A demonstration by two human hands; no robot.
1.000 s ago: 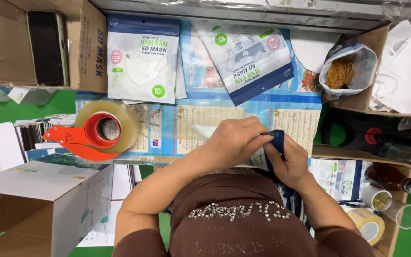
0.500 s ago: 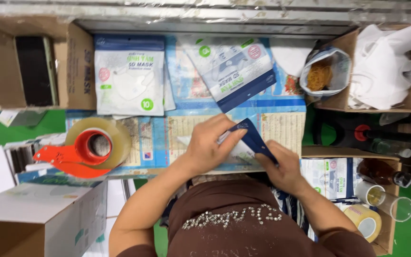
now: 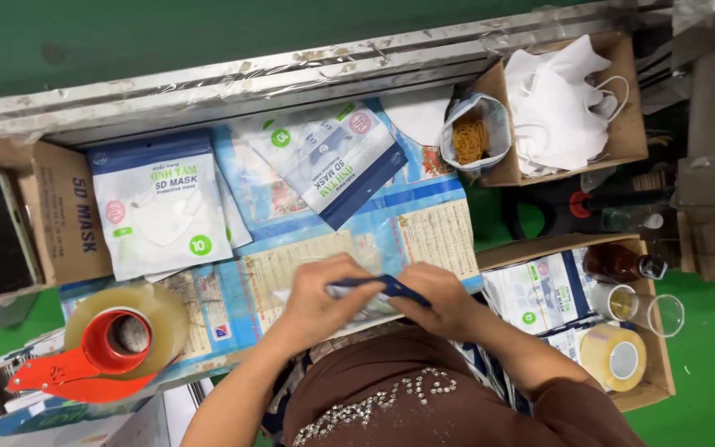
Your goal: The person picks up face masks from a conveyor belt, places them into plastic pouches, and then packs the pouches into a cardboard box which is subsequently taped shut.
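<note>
At the near edge of the paper-covered bench (image 3: 424,240), a flat mask pouch (image 3: 374,296) with a dark blue top strip lies pinched between both hands. The left hand (image 3: 320,302) presses fingers and thumb onto its left end; the right hand (image 3: 444,305) nips the blue strip. It looks light, limp and slick, best held by that stiffer sealed edge. Beyond it lie two filled pouches (image 3: 163,207), and a red tape dispenser (image 3: 101,352) sits to the left.
</note>
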